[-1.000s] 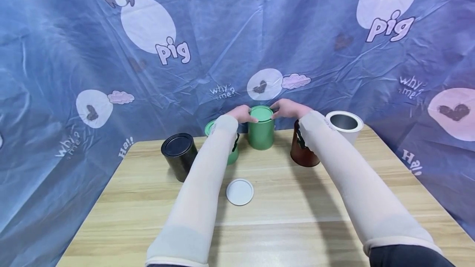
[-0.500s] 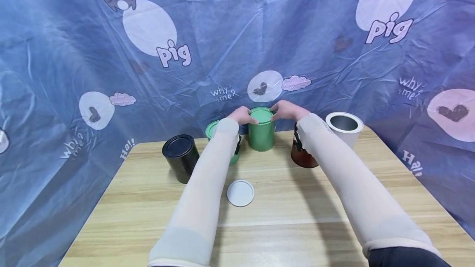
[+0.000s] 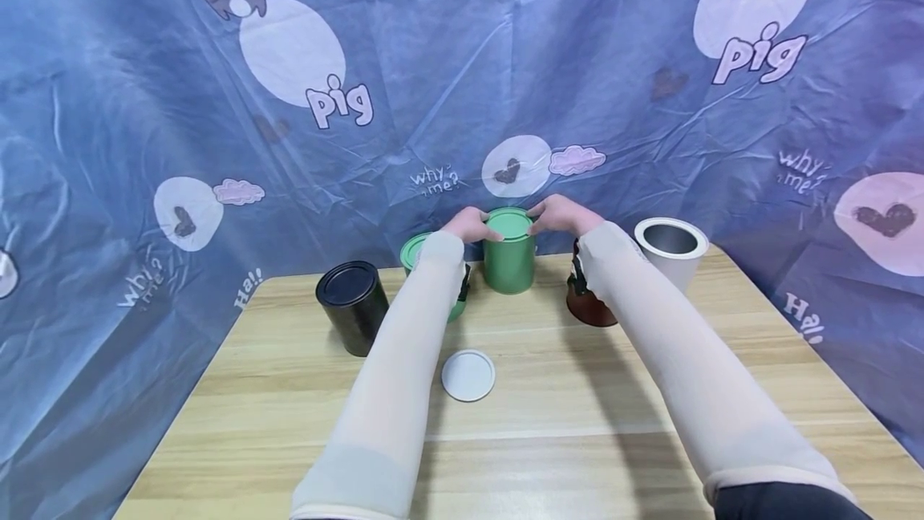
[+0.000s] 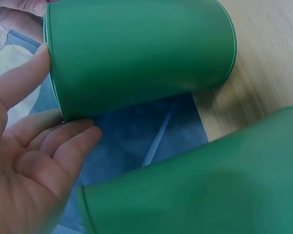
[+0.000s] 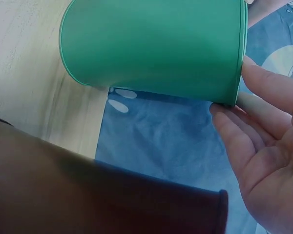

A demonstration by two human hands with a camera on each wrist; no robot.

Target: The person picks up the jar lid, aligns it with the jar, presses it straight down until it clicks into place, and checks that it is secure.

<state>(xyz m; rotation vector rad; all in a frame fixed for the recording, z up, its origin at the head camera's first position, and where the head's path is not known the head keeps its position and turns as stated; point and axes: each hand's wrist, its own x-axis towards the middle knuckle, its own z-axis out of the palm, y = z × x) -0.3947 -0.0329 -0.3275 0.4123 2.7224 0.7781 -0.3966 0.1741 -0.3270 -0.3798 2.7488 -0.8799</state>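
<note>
A green can [image 3: 508, 265] with its green lid [image 3: 509, 223] on stands upright at the table's back edge. From the left, my left hand [image 3: 468, 225] holds its top rim, thumb at the lid's edge and fingers bent round the side. My right hand [image 3: 560, 215] grips the same rim from the opposite side. In the left wrist view, fingertips [image 4: 90, 132] reach just under the lid's edge; the right wrist view shows the right thumb [image 5: 263, 80] at the rim. Part of a second green can [image 3: 415, 249] is hidden behind my left forearm.
A black lidded can [image 3: 354, 313] stands at left. Right of the green can, a red-brown can [image 3: 592, 311] is partly covered by my right arm, with a white can [image 3: 677, 262], its top uncovered, beyond. A white round lid [image 3: 468, 376] lies mid-table. Blue printed cloth [image 3: 433, 87] hangs behind.
Both hands stay at the green can's rim with hardly any movement. The head view has shifted very slightly.
</note>
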